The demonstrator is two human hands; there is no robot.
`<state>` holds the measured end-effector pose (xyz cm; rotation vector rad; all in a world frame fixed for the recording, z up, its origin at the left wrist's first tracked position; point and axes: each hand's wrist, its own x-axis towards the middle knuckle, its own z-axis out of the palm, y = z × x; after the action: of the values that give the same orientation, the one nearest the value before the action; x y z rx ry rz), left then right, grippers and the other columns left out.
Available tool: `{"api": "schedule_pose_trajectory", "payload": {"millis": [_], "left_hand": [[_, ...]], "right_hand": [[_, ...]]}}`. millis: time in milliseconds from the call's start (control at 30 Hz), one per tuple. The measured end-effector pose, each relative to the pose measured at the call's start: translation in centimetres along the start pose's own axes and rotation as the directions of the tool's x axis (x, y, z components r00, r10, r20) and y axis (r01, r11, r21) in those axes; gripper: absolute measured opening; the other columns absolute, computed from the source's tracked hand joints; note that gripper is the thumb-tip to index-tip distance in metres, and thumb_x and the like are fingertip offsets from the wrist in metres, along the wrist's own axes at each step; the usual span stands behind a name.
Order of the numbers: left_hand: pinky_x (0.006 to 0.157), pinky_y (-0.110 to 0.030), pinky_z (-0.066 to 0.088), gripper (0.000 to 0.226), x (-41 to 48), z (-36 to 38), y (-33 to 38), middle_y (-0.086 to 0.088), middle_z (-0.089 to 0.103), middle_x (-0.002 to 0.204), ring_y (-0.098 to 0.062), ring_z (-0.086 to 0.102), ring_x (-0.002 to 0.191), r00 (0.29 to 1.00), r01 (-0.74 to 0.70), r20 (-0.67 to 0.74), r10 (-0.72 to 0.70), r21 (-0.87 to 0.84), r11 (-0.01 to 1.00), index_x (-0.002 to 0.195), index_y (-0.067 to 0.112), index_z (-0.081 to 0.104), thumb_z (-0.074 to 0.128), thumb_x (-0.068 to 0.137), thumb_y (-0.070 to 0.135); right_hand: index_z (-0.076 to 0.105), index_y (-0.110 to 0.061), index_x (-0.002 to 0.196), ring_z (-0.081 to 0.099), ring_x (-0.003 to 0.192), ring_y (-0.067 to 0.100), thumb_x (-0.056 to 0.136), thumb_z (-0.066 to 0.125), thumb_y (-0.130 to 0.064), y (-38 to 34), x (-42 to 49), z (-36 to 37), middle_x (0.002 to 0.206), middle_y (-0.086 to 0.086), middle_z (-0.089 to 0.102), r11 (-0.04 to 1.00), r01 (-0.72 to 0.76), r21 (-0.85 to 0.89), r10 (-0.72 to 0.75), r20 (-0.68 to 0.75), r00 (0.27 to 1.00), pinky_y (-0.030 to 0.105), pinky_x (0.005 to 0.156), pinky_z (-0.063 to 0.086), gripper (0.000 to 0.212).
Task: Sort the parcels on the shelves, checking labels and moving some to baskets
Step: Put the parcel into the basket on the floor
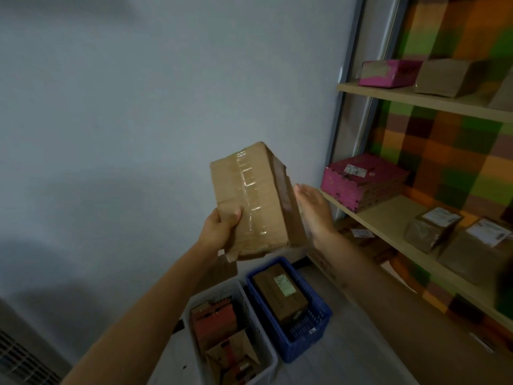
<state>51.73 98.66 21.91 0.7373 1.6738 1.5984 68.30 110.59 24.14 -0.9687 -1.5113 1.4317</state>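
Sorting under way, head view: the left grip [219,229] grasps a taped box [249,201], held in the air above two baskets. The right grip [313,209] is released, fingers straight, just beside the box; contact cannot be told. The blue basket [319,326] holds one labelled parcel [280,293] and the white basket [268,354] holds several, so the task seems partly done. The shelves [394,215] carry a pink box [358,184] and brown parcels [433,229], presumably unsorted. The baskets stand on a pale floor [361,357] by a plain wall [138,107].

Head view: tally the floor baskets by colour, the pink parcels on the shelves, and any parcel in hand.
White basket: 1
Blue basket: 1
Pink parcels: 2
Brown parcel in left hand: 1
Total: 5
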Motion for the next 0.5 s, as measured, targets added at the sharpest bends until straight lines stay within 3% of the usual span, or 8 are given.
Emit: {"api": "schedule_pose_trajectory", "payload": {"millis": [100,133,200,267,333,400,467,500], "left_hand": [[0.091,-0.043,0.054,0.042,-0.4,-1.0,-0.4,-0.009,0.066,0.123,-0.029,0.064,0.113,0.992,0.048,0.121,-0.033,-0.122,0.991,0.131,0.018,0.054,0.062,0.092,0.033],[0.091,-0.043,0.055,0.045,-0.5,-1.4,-0.6,-0.009,0.066,0.123,-0.030,0.064,0.114,0.981,0.076,0.185,-0.049,-0.146,0.986,0.131,0.018,0.054,0.061,0.090,0.035],[0.090,-0.041,0.056,0.051,-0.7,-1.7,-0.6,-0.010,0.065,0.126,-0.029,0.064,0.115,0.962,0.110,0.263,-0.069,-0.144,0.983,0.133,0.018,0.053,0.060,0.087,0.039],[0.096,-0.044,0.053,0.059,-0.3,-1.7,-0.4,-0.010,0.060,0.132,-0.028,0.061,0.117,0.985,0.082,0.155,-0.072,-0.058,0.995,0.141,0.018,0.045,0.060,0.089,0.044],[0.100,-0.044,0.048,0.060,0.2,-1.3,-0.4,-0.008,0.054,0.136,-0.027,0.056,0.120,0.998,-0.001,-0.060,0.011,0.170,0.985,0.147,0.019,0.036,0.056,0.096,0.044],[0.087,-0.034,0.051,0.044,0.0,-0.4,-0.3,-0.006,0.058,0.129,-0.022,0.061,0.110,0.985,-0.075,-0.128,0.115,0.278,0.958,0.139,0.022,0.044,0.040,0.103,0.047],[0.073,-0.022,0.049,0.042,-0.7,0.9,0.2,0.003,0.063,0.116,-0.009,0.061,0.091,0.994,-0.081,-0.060,0.091,0.150,0.985,0.129,0.029,0.049,0.026,0.104,0.053],[0.075,-0.019,0.048,0.042,-0.9,1.4,0.3,0.009,0.060,0.114,-0.005,0.058,0.091,0.998,-0.066,-0.019,0.068,0.092,0.994,0.131,0.031,0.047,0.029,0.102,0.055]], "right_hand": [[0.036,-0.018,0.153,0.051,0.133,0.027,0.056,0.083,-0.071,0.7,0.8,-2.4,0.152,0.006,0.046,0.979,-0.204,-0.022,0.205,0.079,0.976,0.042,0.110,0.042,0.120],[0.046,-0.018,0.147,0.059,0.124,0.027,0.048,0.086,-0.071,1.1,1.0,-3.3,0.142,0.008,0.057,0.959,-0.283,-0.002,0.279,0.154,0.948,0.045,0.106,0.047,0.119],[0.063,-0.016,0.129,0.068,0.111,0.028,0.061,0.084,-0.052,0.9,0.5,-4.0,0.120,0.010,0.071,0.925,-0.377,0.035,0.350,0.302,0.887,0.045,0.099,0.053,0.079],[0.067,-0.015,0.122,0.070,0.106,0.026,0.078,0.077,-0.035,1.3,0.5,-3.9,0.115,0.010,0.073,0.930,-0.362,0.058,0.322,0.345,0.882,0.040,0.091,0.056,0.050],[0.068,-0.012,0.122,0.071,0.102,0.023,0.087,0.074,-0.021,1.9,0.5,-3.0,0.117,0.010,0.072,0.959,-0.275,0.073,0.238,0.326,0.915,0.034,0.086,0.057,0.037],[0.072,-0.016,0.109,0.072,0.096,0.020,0.088,0.074,-0.014,2.4,0.3,-1.8,0.115,0.010,0.073,0.975,-0.214,0.061,0.192,0.256,0.948,0.035,0.087,0.057,0.022],[0.072,-0.022,0.099,0.071,0.092,0.017,0.087,0.075,-0.014,2.9,0.0,-0.7,0.112,0.006,0.073,0.984,-0.174,0.026,0.167,0.173,0.971,0.036,0.090,0.056,0.015],[0.072,-0.022,0.102,0.071,0.095,0.017,0.087,0.076,-0.016,3.1,-0.1,-0.1,0.112,0.004,0.073,0.990,-0.139,-0.005,0.139,0.133,0.981,0.038,0.092,0.056,0.017]]}}
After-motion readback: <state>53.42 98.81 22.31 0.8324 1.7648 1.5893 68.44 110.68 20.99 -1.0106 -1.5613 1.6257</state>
